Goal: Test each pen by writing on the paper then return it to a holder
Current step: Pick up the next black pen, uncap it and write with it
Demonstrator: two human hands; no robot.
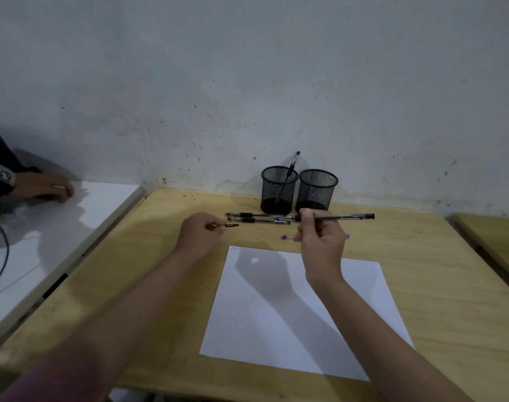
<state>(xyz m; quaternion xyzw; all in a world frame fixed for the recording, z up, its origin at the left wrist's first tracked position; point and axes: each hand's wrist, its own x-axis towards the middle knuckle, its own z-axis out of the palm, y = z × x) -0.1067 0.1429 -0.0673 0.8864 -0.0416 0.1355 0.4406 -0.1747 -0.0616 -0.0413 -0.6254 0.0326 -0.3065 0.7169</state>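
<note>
Just right of the frame's centre, the right hand [320, 242] pinched a black pen [338, 217] between thumb and fingertips, the pen lying nearly level above the desk with its dark end pointing toward the right edge. Left of it, the left hand [202, 232] was closed around a small dark pen cap [228, 226], whose tip poked out toward the right. Below both hands lay the white paper [299, 314], flat on the wooden desk [436, 285], with a faint small scribble in its upper left corner, too small to read. Between the hands and the wall, two capped pens [256, 217] lay side by side on the desk, and a purple-tipped pen [288, 237] lay just behind the right hand, partly hidden by it. Behind these stood two black mesh holders, touching or nearly so: the left holder [279, 190] had one pen [291, 169] leaning in it, the right holder [317, 190] showed none. A stained grey wall [247, 82] filled the upper frame. At the left edge, another person's hand [48, 187] rested on a white table [73, 216], a dark cable [3, 256] trailing below it; the patch on that sleeve was unreadable.
</note>
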